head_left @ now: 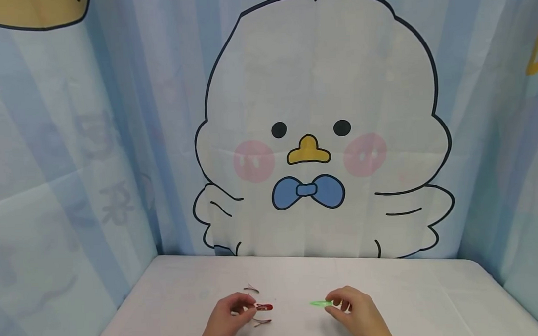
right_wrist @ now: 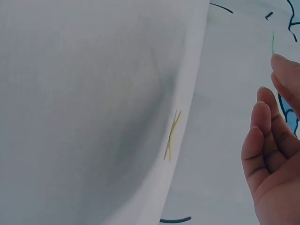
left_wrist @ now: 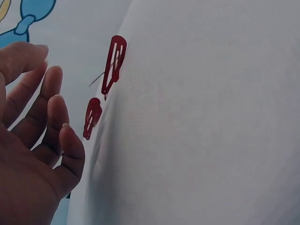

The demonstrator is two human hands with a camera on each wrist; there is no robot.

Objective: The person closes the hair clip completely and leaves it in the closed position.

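Observation:
Between thumb and index finger, my left hand (head_left: 227, 318) pinches a red snap hair clip (head_left: 265, 307) just above the table. Two more red hair clips lie on either side of that hand, one farther back (head_left: 252, 289) and one closer (head_left: 262, 321). The left wrist view shows these clips (left_wrist: 114, 64) beside the left hand (left_wrist: 37, 122), while the pinched one is hidden there. My right hand (head_left: 360, 310) pinches a light green hair clip (head_left: 319, 303) pointing left. In the right wrist view the green clip (right_wrist: 273, 43) is edge-on above the right hand (right_wrist: 276, 140).
A white table (head_left: 456, 295) spreads under both hands. On it, a thin yellow clip-like piece (right_wrist: 171, 136) lies near the right hand in the right wrist view. A printed curtain (head_left: 319, 87) with a cartoon bird stands behind, with side curtains left and right.

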